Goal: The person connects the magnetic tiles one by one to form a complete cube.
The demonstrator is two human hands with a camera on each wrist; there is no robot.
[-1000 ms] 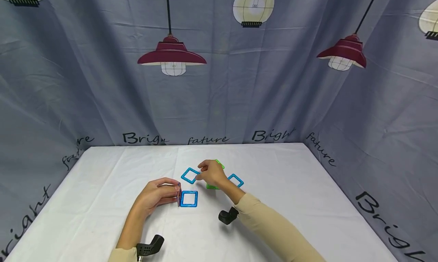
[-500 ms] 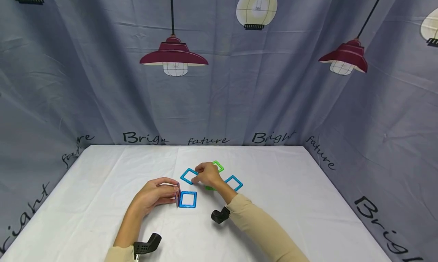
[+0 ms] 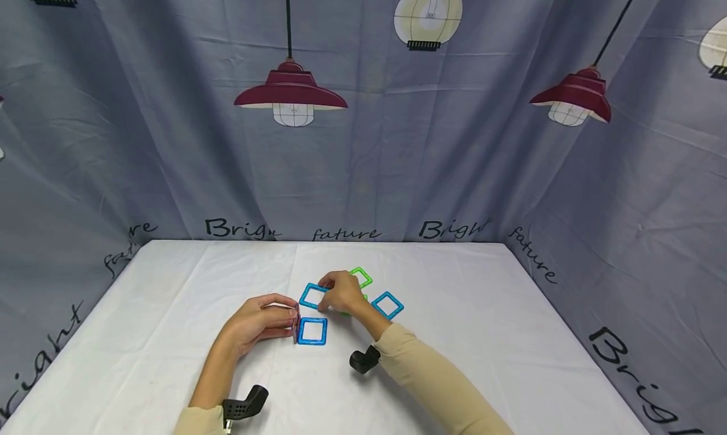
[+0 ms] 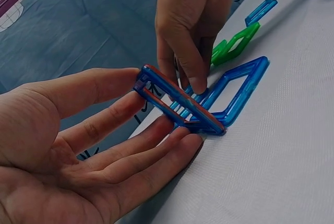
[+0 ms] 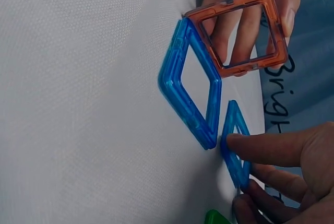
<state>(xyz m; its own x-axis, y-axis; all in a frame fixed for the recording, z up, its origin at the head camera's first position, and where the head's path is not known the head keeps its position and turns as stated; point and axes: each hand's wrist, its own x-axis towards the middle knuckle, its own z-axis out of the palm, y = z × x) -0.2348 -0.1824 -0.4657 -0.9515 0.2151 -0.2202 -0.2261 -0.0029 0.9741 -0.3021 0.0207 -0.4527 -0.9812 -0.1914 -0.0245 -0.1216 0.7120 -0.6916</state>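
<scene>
Blue frame point(image 5: 235, 171), likely light, stiff, easiest rim-held: right hand point(image 3: 342, 291) pinches it; left hand point(image 3: 257, 324), fingers spread, holds orange frame point(image 5: 232, 6).

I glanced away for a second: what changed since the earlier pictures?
The right hand moved left and slightly toward the person, now pinching a blue tile, which turned and shifted nearer the blue square. More of the far green tile shows. The left hand still holds the orange tile on edge beside that square.

Fingers point(image 5: 274, 148) pinching blue frame point(image 5: 233, 166), orange frame point(image 5: 229, 4)
</scene>
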